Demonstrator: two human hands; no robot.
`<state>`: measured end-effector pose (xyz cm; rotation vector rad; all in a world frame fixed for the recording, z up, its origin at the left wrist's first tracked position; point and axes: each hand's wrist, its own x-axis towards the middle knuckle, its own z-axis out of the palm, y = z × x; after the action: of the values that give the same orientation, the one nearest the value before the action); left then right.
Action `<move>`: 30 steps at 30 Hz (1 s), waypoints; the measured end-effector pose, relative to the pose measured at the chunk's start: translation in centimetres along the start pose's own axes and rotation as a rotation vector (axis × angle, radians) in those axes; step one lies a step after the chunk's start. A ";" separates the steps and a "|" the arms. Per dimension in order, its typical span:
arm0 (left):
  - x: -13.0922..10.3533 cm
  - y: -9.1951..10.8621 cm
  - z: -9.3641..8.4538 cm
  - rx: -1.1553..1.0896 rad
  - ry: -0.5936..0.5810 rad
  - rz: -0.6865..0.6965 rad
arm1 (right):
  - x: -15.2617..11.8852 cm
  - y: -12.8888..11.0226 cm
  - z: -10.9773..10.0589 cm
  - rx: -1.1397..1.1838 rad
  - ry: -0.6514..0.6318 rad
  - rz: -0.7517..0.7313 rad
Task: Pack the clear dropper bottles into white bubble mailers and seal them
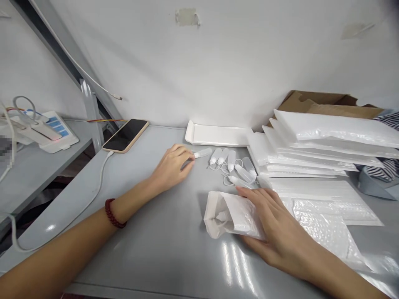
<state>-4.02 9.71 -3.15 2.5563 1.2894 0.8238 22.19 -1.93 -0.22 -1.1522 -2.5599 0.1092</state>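
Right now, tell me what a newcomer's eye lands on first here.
The left hand grips a small clear plastic bottle at mid-table, beside a cluster of similar little bottles. The right hand holds open a white bubble-lined mailer bag in front. White padded envelopes are stacked at right; a beige-cased phone lies at the left, plugged in.

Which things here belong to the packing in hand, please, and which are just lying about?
In use: left hand on a bottle; right hand holding the open mailer; spare bottles; mailer stack.
Lying about: phone; cable; carton; power strip.
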 end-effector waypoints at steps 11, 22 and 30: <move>-1.1 4.2 -4.3 -0.732 0.354 -0.414 | 0.2 0.5 -0.8 -0.016 0.048 0.067; -2.8 7.4 -4.6 -0.787 -0.186 -0.244 | 0.2 0.5 -0.5 -0.016 0.091 0.093; -2.9 8.6 -4.5 -0.678 -0.313 -0.218 | 0.0 0.0 -0.5 0.013 0.071 0.068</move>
<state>-1.86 1.68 2.69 1.8788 0.9540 0.6382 22.34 -1.94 0.25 -1.2167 -2.4554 0.0997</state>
